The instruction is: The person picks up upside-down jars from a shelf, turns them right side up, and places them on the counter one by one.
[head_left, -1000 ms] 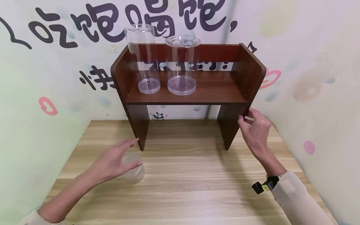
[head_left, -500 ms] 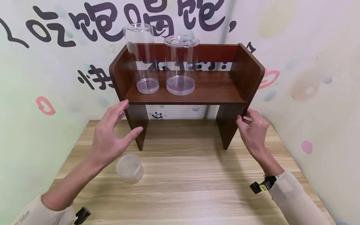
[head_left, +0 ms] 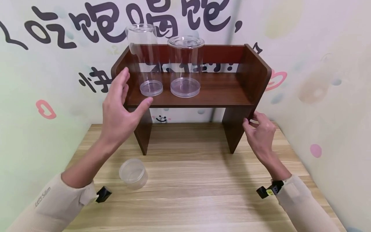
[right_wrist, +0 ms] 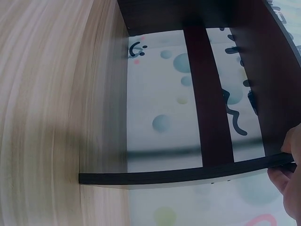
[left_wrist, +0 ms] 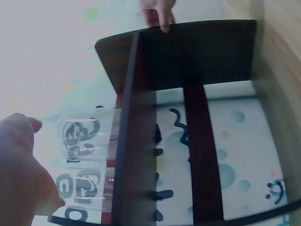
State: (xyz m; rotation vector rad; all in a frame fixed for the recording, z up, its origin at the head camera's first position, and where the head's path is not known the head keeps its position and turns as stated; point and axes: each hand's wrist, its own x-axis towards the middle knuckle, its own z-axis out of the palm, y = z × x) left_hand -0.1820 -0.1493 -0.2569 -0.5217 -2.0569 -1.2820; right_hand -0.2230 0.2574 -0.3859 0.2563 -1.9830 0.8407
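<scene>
My left hand (head_left: 120, 111) is raised in front of the left end of the dark brown wooden shelf (head_left: 223, 93), thumb and fingers spread apart with nothing between them. Just beyond it stands a tall clear jar (head_left: 147, 69), lid end down on the shelf board. Beside that jar, to the right, is a wider clear jar (head_left: 185, 69), also lid end down. My right hand (head_left: 262, 137) pinches the front edge of the shelf's right side panel (right_wrist: 188, 175), thumb on the inner face and fingers outside.
A small translucent tub (head_left: 133, 174) sits on the wood-grain table (head_left: 191, 190) at the left, below my left forearm. Walls with printed lettering (head_left: 104, 22) close in behind the shelf and at both sides.
My left hand has risen from beside the tub up to the shelf's left end, near the tall jar. The tub stays on the table. My right hand keeps its grip on the panel.
</scene>
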